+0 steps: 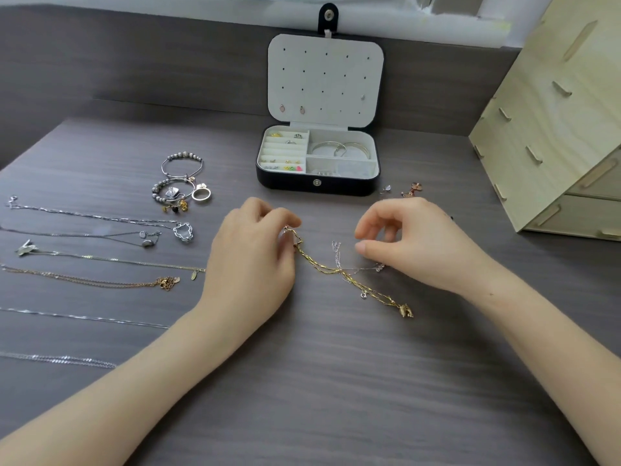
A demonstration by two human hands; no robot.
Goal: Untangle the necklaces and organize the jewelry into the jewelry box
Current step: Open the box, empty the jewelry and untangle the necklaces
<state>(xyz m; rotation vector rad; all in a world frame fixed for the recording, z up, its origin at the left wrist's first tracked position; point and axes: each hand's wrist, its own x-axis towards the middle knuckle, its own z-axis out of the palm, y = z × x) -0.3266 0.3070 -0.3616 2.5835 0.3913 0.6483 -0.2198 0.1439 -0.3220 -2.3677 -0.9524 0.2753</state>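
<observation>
1. Head view, the tangle: a gold chain (353,280) lies on the table (336,381) between the hands, running from 10 o'clock to 4 o'clock and ending in a charm (406,311). A thin silver chain (337,255) crosses it at the middle, where the 2 look knotted.
2. Left hand (255,253): thumb and forefinger pinch the gold chain's 10 o'clock end.
3. Right hand (413,243): thumb and forefinger are curled but apart with nothing between them, hovering at 3 o'clock of the silver chain's loose upper end.
4. The box (317,186) stands open at 12 o'clock of the hands, with its lid (324,79) upright. 2 bangles (339,149) sit in its upper right compartment.
5. At 9 o'clock, necklaces (94,216) lie straightened in rows. Bracelets (181,163) and a ring (201,194) lie at 10 o'clock.
6. Risk: if the left hand pulls the gold chain taut before the crossing is loosened, the knot will likely tighten. The silver chain looks fine enough to kink or snap.
7. Risk: the silver chain is thin and pale against the table. A pinch by the right hand may miss it, or catch both chains and drag the whole tangle.
8. Risk: a wide sweep of the left forearm could disturb the rows at 9 o'clock.
</observation>
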